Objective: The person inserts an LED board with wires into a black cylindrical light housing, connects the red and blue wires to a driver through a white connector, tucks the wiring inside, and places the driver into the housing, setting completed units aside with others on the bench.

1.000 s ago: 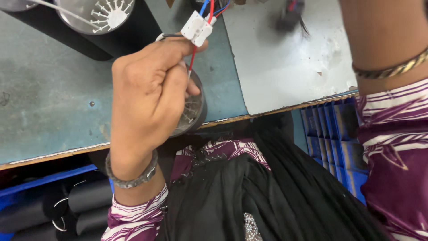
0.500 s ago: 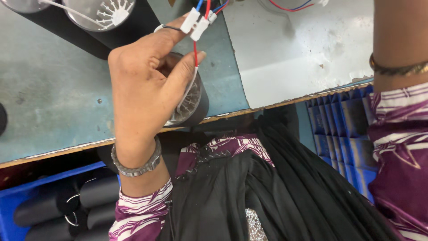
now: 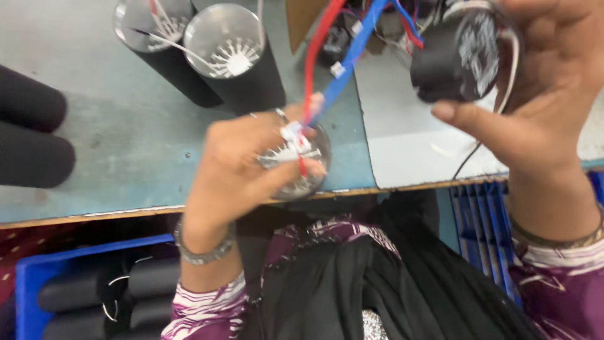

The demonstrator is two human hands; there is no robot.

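Head view: left hand grips a silver-topped cylinder at the bench edge, pinching its thin wires; right hand clasps another black cylinder. Rigid, probably hefty; wires fragile, so hold the body

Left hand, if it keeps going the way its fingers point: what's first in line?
Probably the red and blue wires beyond the left hand, which grips a silver-topped cylinder; depth is unclear.

Two black cylinders with silvery tops stand on the grey-green bench, two more lie at its left edge, and a blue crate sits below.
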